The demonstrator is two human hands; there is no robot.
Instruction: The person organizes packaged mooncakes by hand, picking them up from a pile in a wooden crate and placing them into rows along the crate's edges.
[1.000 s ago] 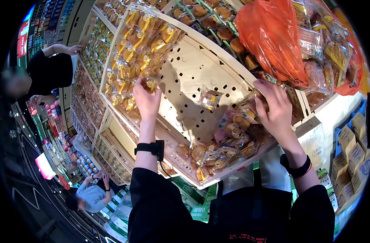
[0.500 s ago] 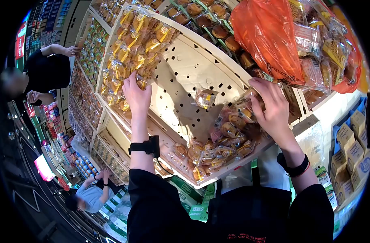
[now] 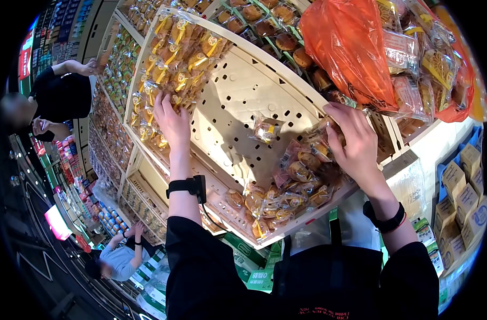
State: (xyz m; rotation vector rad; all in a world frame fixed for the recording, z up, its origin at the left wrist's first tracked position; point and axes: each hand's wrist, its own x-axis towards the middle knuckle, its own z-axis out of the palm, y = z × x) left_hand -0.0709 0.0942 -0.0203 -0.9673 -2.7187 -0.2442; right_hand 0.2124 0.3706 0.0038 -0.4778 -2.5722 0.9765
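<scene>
A cream plastic crate [image 3: 230,98] with a perforated floor lies tilted in front of me. Wrapped pastries with yellow labels [image 3: 171,58] stand packed in rows along its left end. My left hand [image 3: 172,121] rests on these packs near the front, fingers apart, with no pack visibly gripped. At the crate's right end, my right hand [image 3: 356,143] is open, fingertips at the rim and thumb spread inward. Beneath and beside it lies a loose heap of wrapped pastries [image 3: 294,200]. One single wrapped pastry [image 3: 266,129] sits on the crate floor between the hands.
An orange plastic bag [image 3: 345,50] with more packaged goods is at the upper right. Wrapped buns [image 3: 272,26] fill the display behind the crate. Brown paper-like packs [image 3: 457,197] stand at far right. Two people [image 3: 62,96] are near the shelves on the left.
My left hand has moved slightly left across the packed pastries, and its fingers have spread. My right hand stays at the crate's right end. The view has shifted a little.
</scene>
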